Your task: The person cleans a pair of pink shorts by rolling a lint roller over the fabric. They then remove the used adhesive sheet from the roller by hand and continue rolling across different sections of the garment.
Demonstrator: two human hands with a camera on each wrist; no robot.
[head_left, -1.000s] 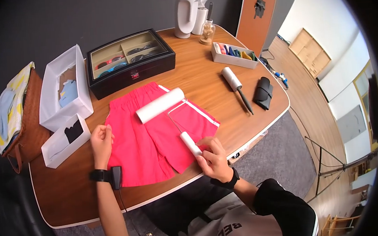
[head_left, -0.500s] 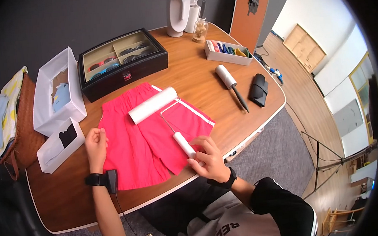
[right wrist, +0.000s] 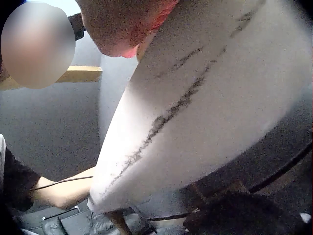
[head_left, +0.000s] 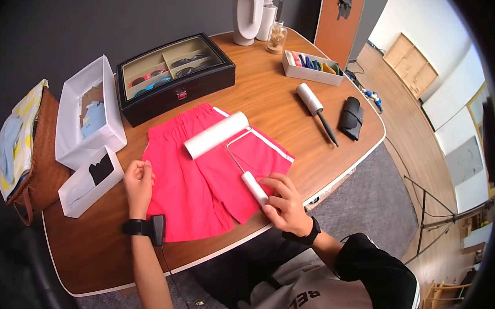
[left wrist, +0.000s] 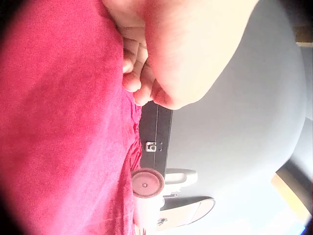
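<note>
Pink shorts [head_left: 184, 200] with a white side stripe lie spread on the table. Across their upper part rests the wide white roll of a lint roller [head_left: 217, 135], its wire frame leading to a white handle [head_left: 254, 189]. My right hand [head_left: 289, 206] holds the end of that handle between thumb and fingers, over the near right leg of the shorts. On the other side, my left hand [head_left: 138, 186] lies by the left edge of the shorts, fingers loosely curled, no object showing in them. The left wrist view shows these fingers [left wrist: 131, 81] close beside the pink cloth.
Left stand a woven basket [head_left: 43, 176] with cloths, a large white box [head_left: 62, 131] and a small white box [head_left: 74, 206]. Behind the shorts sits a black glasses case [head_left: 207, 88]. To the right lie a smaller lint roller [head_left: 310, 98], a black pouch [head_left: 351, 118] and a box of rolled items [head_left: 311, 75].
The head view sways slightly, shifting the whole scene left and then back right. Both hands, the lint roller and the shorts keep nearly the same places relative to one another.
</note>
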